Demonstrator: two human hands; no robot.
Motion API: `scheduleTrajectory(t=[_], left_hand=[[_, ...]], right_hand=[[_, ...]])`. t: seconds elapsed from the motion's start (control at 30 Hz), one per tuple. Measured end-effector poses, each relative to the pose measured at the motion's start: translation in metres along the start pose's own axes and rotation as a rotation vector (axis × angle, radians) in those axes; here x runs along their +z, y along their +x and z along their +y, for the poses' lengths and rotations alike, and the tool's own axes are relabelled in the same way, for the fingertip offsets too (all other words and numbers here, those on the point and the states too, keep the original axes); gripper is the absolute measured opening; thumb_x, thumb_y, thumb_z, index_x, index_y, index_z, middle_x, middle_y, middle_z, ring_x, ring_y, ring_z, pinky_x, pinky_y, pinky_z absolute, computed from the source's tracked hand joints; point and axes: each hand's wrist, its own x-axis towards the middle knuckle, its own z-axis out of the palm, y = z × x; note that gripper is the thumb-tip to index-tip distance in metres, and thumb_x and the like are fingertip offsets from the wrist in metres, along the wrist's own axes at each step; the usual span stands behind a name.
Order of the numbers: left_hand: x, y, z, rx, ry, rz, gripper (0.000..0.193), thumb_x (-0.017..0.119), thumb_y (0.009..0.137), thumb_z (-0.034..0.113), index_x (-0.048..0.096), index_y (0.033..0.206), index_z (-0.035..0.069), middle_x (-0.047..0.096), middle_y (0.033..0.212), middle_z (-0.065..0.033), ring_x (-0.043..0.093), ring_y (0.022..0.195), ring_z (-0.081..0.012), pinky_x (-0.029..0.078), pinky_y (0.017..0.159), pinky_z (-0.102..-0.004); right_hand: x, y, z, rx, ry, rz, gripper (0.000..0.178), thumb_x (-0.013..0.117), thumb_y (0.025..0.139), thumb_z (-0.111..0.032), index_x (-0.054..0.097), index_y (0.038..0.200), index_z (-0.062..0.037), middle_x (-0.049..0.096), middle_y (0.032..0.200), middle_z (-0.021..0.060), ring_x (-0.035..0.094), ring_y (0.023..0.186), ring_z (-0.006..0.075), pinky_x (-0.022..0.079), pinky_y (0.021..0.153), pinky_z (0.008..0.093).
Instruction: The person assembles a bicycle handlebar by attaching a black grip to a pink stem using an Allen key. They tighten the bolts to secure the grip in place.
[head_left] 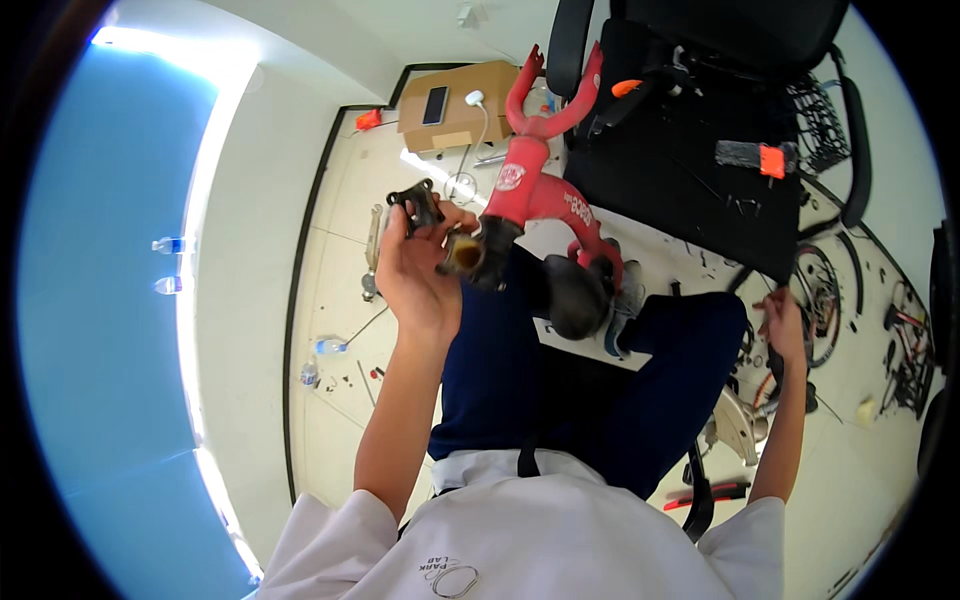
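My left hand (422,278) is raised beside the red bicycle frame, fingers curled around a small black stem faceplate (414,208) with bolt holes at its corners. Just right of it, the open clamp of a black handlebar stem (482,252) faces my palm; its inside looks brownish. The stem joins the red frame (525,175), whose fork (545,122) points away from me. Over at the right, my right hand (785,325) is by the front corner of a black chair seat, its fingers curled. Whatever lies in them is dark and hard to make out.
A black office chair (660,190) stands ahead, carrying an orange-and-grey item (757,158) and small tools. Behind the frame sits a cardboard box (480,95) with a phone (435,106). Bottles (330,346) stand at left; a bicycle wheel (820,305) and scattered parts lie at right.
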Motion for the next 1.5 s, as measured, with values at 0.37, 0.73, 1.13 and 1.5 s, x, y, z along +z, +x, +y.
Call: scheduleTrajectory(t=[0.37, 0.73, 1.13, 1.5], left_hand=[[-0.1, -0.047, 0.004, -0.235, 0.247, -0.005, 0.028, 0.066, 0.094, 0.021, 0.057, 0.108, -0.001, 0.066, 0.1, -0.0129, 0.067, 0.091, -0.0209, 0.055, 0.083, -0.0334], [-0.037, -0.09, -0.042, 0.277, 1.093, -0.592, 0.048, 0.085, 0.074, 0.014, 0.065, 0.115, 0.002, 0.069, 0.105, -0.0112, 0.065, 0.084, -0.0221, 0.053, 0.072, -0.0308], [-0.068, -0.038, -0.035, 0.17, 0.897, -0.167, 0.038, 0.078, 0.084, 0.001, 0.056, 0.115, -0.002, 0.069, 0.103, -0.0109, 0.067, 0.092, -0.0175, 0.053, 0.083, -0.0305], [-0.071, -0.031, -0.038, 0.214, 0.911, -0.181, 0.028, 0.078, 0.079, -0.01, 0.063, 0.102, -0.005, 0.074, 0.093, -0.014, 0.071, 0.085, -0.0176, 0.055, 0.083, -0.0289]], right_hand=[[0.109, -0.099, -0.24, -0.034, 0.575, -0.205, 0.019, 0.054, 0.104, -0.025, 0.05, 0.107, -0.006, 0.072, 0.086, 0.0151, 0.056, 0.051, 0.0104, 0.041, 0.044, 0.0222], [0.209, -0.127, -0.255, 0.033, 1.0, -0.236, 0.018, 0.066, 0.098, -0.023, 0.065, 0.1, -0.0056, 0.056, 0.065, -0.0001, 0.042, 0.046, 0.004, 0.027, 0.042, 0.0205], [0.108, 0.098, -0.112, 0.137, 0.59, 0.499, 0.024, 0.065, 0.097, -0.024, 0.067, 0.095, -0.0001, 0.066, 0.067, 0.0052, 0.06, 0.061, 0.0109, 0.045, 0.059, 0.0285], [0.128, 0.108, -0.109, 0.129, 0.226, 0.731, 0.024, 0.069, 0.09, -0.022, 0.064, 0.101, -0.0016, 0.069, 0.073, 0.015, 0.071, 0.073, 0.0281, 0.054, 0.069, 0.0394]])
